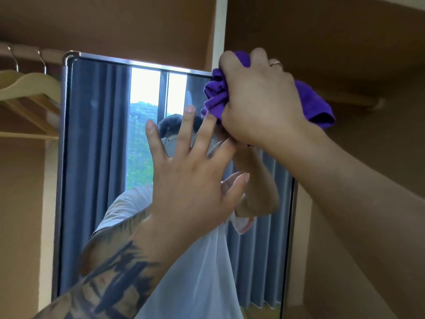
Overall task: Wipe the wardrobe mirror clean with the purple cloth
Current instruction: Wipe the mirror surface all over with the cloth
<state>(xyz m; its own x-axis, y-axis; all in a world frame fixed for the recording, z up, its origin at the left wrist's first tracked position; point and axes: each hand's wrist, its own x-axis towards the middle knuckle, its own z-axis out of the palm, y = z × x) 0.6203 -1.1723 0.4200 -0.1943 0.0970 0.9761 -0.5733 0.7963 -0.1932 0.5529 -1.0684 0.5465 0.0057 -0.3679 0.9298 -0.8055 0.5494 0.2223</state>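
At the upper right corner of the wardrobe mirror [96, 157], the right hand [259, 100] grips the bunched purple cloth [215, 97] against the glass. Unwiped surface extends leftward and down along the mirror's long vertical axis. Left hand [190, 180], fingers [154, 139] spread and released, lies just below the cloth. Wooden hangers [30, 88] hang beside the frame, left.

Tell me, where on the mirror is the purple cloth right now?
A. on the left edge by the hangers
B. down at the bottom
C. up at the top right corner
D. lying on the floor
C: the right hand grips the bunched purple cloth against the top right corner of the mirror, while the left hand is spread open with straight fingers lower down.
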